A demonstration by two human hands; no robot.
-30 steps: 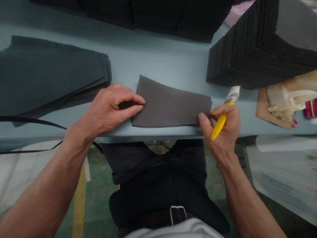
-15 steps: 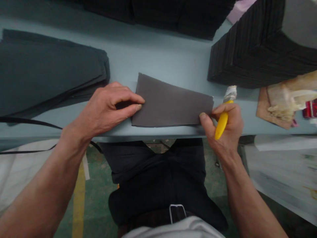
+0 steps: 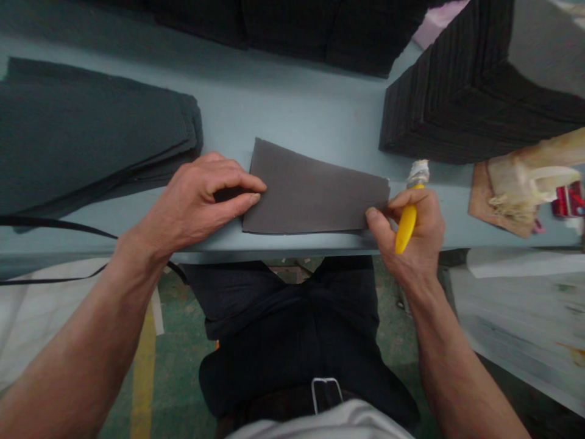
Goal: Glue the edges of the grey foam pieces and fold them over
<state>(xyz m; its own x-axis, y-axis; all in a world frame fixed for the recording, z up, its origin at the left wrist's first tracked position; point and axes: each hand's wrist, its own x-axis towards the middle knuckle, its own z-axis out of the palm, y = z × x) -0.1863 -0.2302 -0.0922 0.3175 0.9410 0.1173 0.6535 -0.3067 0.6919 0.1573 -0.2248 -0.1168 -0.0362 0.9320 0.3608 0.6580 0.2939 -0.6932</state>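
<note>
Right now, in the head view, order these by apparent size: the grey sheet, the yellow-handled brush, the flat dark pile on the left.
1. flat dark pile
2. grey sheet
3. yellow-handled brush

Monitoring feed from afar, I log clothing around belt buckle: buckle rectangular, silver, open frame. Dark brown belt runs left from buckle. Just below buckle, pale grey shirt hem, smooth. Above buckle, black trousers, cloth creased in soft folds, centre seam faintly visible. Left hand and right hand bare, well above buckle on either side; forearms bare too, uncovered as far as I can see
</note>
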